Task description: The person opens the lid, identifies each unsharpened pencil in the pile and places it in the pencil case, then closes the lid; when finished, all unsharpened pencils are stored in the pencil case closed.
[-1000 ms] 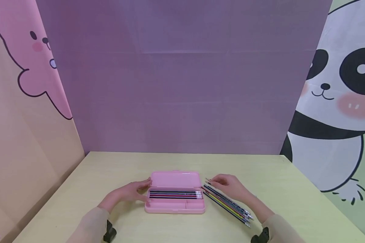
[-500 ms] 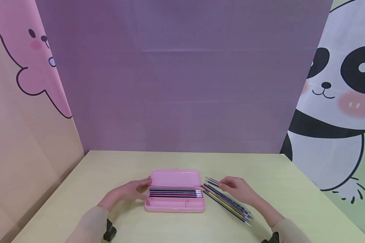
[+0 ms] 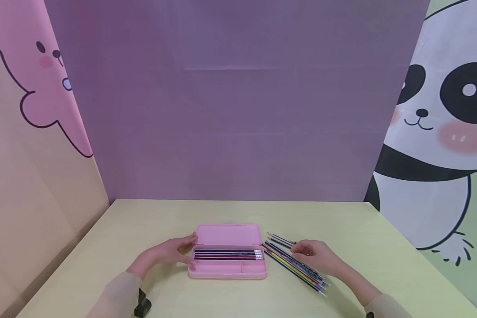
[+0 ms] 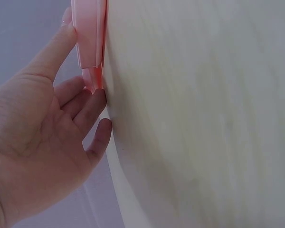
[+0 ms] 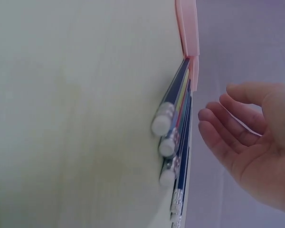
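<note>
A pink pencil case (image 3: 222, 269) lies with its lid (image 3: 228, 234) folded back, and several dark and red striped pencils (image 3: 226, 255) lie in its long compartment. My left hand (image 3: 171, 251) rests at the case's left end, thumb touching the tray's edge and fingers by the lid. Right of the case, several loose pencils (image 3: 294, 269) lie slanted, white eraser ends (image 5: 167, 148) toward me. My right hand (image 3: 316, 256) is over the far side of this bunch; in the right wrist view its thumb and loosely bent fingers stand apart with nothing visible between them.
The pale wooden table (image 3: 163, 216) ends at a purple backdrop (image 3: 238, 110). A pink cartoon figure is on the left wall, and a panda picture (image 3: 425, 145) is on the right. A smaller compartment (image 3: 253, 266) is at the case's front right.
My right hand has moved right and nearer along the loose pencils, baring more of the pointed ends at the far side. The left hand and the case have stayed in place.
</note>
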Motion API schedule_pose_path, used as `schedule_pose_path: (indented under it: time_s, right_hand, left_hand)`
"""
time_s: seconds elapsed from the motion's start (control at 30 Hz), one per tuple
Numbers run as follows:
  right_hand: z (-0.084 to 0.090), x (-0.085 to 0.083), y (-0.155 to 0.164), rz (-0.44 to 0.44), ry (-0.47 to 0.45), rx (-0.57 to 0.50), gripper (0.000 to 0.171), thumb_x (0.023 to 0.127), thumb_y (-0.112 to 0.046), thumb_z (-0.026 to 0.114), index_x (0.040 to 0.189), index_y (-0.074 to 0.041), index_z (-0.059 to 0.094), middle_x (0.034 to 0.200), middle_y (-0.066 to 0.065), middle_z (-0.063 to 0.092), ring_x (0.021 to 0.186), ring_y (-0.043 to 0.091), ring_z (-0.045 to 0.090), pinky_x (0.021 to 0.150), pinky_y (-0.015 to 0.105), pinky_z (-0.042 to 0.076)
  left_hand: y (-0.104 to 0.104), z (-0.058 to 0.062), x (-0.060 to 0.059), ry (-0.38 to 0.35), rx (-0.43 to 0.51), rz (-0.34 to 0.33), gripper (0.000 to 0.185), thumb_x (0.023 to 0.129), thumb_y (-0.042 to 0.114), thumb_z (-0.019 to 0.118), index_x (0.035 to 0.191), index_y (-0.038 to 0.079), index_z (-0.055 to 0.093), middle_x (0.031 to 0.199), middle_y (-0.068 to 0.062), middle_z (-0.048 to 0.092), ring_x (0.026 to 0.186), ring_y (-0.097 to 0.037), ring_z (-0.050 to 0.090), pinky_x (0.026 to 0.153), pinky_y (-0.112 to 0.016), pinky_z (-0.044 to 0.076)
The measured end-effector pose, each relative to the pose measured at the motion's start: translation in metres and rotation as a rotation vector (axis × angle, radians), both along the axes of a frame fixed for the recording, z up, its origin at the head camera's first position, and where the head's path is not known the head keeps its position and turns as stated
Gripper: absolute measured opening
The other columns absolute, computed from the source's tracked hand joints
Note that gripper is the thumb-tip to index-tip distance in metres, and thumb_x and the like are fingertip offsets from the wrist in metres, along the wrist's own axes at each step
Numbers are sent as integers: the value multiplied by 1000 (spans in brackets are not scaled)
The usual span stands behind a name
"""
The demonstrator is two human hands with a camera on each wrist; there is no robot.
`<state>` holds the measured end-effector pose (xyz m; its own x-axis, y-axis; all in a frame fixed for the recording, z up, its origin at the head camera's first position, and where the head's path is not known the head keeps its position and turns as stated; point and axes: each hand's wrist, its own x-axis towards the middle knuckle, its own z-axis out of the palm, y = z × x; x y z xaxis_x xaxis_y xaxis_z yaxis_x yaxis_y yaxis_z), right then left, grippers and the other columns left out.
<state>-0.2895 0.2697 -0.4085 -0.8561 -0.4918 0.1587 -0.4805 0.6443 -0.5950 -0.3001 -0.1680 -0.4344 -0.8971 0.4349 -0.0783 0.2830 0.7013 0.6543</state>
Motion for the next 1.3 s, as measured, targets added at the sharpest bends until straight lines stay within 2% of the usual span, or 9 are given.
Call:
schedule_pose_path:
  time_s: [0.33,0.53,0.87,1.1,1.3]
  right_hand:
    - [-5,2,7,36,-68,-1,22,92,-23,60,102,-4,65,92,4,67,76,4,55,67,18,50]
    - [-5,2,10,63,-78,7,20,92,-21,60,100,-4,65,89,4,66,73,3,53,64,18,49]
    - [-10,0,13,39,-39,62,12,88,-15,64,95,-5,67,83,-1,66,70,0,53,61,19,49]
    - [-11,-2,15,43,-30,73,9,84,-6,65,93,-4,67,82,-1,65,70,1,54,62,19,49]
    - [-12,-4,19,26,-12,94,9,82,-2,64,91,-3,66,78,0,63,68,0,51,59,19,48]
  left_hand:
    - [-3,-3,0,6,-1,-15,85,79,39,73,146,8,32,152,-17,28,139,-39,25,112,-57,22]
    - [-3,-4,-1,1,7,-15,85,79,39,73,147,9,31,152,-16,29,139,-39,25,112,-57,22]
    - [-2,-2,-1,7,5,-14,87,77,40,74,147,9,31,153,-16,26,140,-39,24,113,-56,22]
    - [0,-1,0,-14,15,0,87,78,39,74,147,10,31,152,-15,28,140,-38,25,113,-56,23]
    - [-1,-1,-2,-6,21,-13,87,78,39,74,147,9,30,153,-16,27,139,-38,25,112,-56,22]
